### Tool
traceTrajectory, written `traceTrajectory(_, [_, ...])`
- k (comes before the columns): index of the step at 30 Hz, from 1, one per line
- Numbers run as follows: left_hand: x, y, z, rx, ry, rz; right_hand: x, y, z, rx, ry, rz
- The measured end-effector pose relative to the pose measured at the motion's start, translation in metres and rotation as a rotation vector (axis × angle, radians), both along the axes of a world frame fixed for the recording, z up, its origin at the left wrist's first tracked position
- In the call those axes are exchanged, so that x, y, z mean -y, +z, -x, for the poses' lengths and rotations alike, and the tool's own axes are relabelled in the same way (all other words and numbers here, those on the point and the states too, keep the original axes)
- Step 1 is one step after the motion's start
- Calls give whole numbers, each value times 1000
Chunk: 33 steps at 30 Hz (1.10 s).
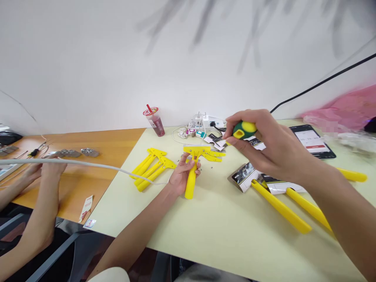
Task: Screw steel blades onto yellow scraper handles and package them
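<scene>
two grips closed: the left grip (pixel 184 175) clenches a light, stiff yellow plastic part (pixel 190 184) by its stem, the right grip (pixel 272 150) a screwdriver (pixel 244 130).

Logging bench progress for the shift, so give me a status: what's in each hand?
Left hand holding yellow plastic part. Right hand gripping screwdriver by its handle. White cable passing near left wrist.

Glossy yellow plastic handle (pixel 190 182), smooth plastic screwdriver grip (pixel 244 130), matt pale tabletop (pixel 205 219), probably laminate
</scene>
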<state>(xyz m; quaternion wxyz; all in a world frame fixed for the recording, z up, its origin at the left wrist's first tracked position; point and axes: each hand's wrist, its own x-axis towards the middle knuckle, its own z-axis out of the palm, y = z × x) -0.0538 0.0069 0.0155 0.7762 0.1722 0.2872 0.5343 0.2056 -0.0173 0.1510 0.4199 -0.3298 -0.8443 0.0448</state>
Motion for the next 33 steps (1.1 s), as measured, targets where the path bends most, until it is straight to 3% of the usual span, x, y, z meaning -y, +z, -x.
traceTrajectory(5, [3,5,9,13,-44,-71,-19,-7,-12,120,-135,201])
traceTrajectory(11, [4,9,11,33,-106,-34,-38,-31,1,173,-50,212])
traceTrajectory(17, [7,-2,10,89,-416,-87,-39,-43,17,143,134,294])
traceTrajectory(20, [8,-10,10,64,-599,-58,-34,-41,23,113,262,387])
traceTrajectory(23, [10,-12,8,18,-736,-56,-30,-37,25,104,297,434])
traceTrajectory(30, [14,-2,0,-46,-624,-129,-36,-29,15,203,136,482])
traceTrajectory(33, [14,-2,-2,-52,-527,-133,-53,-30,-5,223,-23,461])
